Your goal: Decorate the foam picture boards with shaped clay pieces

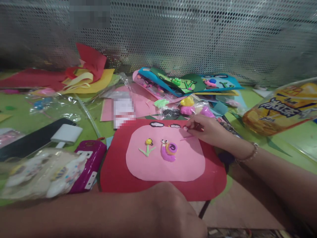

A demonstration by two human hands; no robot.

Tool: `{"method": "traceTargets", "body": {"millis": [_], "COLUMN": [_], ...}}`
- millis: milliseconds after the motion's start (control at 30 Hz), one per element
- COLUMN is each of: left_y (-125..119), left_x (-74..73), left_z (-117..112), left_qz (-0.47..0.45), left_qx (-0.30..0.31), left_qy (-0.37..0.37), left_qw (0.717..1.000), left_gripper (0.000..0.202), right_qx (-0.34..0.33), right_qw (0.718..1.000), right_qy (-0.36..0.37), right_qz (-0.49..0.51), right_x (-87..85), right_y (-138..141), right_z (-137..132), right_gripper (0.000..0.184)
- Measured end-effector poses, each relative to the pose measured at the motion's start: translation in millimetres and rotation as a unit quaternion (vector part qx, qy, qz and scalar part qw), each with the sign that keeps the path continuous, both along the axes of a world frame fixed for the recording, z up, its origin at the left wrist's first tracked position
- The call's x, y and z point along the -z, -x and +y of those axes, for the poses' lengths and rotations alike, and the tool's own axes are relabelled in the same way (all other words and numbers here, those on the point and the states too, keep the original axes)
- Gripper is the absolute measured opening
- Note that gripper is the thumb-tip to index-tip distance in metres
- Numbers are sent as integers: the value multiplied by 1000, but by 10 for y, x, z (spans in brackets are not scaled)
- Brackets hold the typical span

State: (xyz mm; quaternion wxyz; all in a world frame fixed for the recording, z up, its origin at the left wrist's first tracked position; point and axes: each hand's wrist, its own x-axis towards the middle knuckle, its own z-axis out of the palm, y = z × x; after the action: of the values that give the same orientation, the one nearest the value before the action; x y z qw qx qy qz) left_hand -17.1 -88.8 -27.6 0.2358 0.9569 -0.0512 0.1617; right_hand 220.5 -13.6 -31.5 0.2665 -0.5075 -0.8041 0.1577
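A red card point(213, 181) lies in front of me with a pink rounded sheet point(141, 168) on it. On the pink sheet are a clay snail point(168, 151), a yellow clay flower point(148, 142) with a green stem, and black-outlined white clouds point(157, 124). My right hand point(201, 129) is closed in a pinch at the sheet's upper right edge; something small and pale shows at its fingertips. Below those fingers a thin pink strip point(187, 138) lies on the sheet. Across the card's near edge rests my left hand point(170, 211), its fingers hidden.
Behind the card are bagged clay lumps point(187, 110) and decorated cards point(183, 82). At left sit a purple device point(90, 165), a white plug point(66, 133) and a dark phone-like slab point(37, 137). A yellow snack bag point(282, 109) stands right. Perforated metal point(173, 36) closes the back.
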Motion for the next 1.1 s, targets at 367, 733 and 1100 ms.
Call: {"method": "traceTargets", "body": {"millis": [367,733,1100], "left_y": [-16,-28,-20], "left_x": [-5,-53,-26], "left_z": [-20,8,-18], "left_qz": [16,39,19], "left_qx": [3,9,-1], "left_qy": [0,-8,-3], "left_qw": [1000,999,1000], "left_gripper": [38,38,38], "right_qx": [13,17,16], "right_qw": [1000,999,999], "right_qy": [27,-1,17], "right_qz": [-1,-40,-40], "right_x": [10,4,-7], "right_y": [4,27,13], "right_z": [-2,-9,-10], "right_gripper": [3,3,9]}}
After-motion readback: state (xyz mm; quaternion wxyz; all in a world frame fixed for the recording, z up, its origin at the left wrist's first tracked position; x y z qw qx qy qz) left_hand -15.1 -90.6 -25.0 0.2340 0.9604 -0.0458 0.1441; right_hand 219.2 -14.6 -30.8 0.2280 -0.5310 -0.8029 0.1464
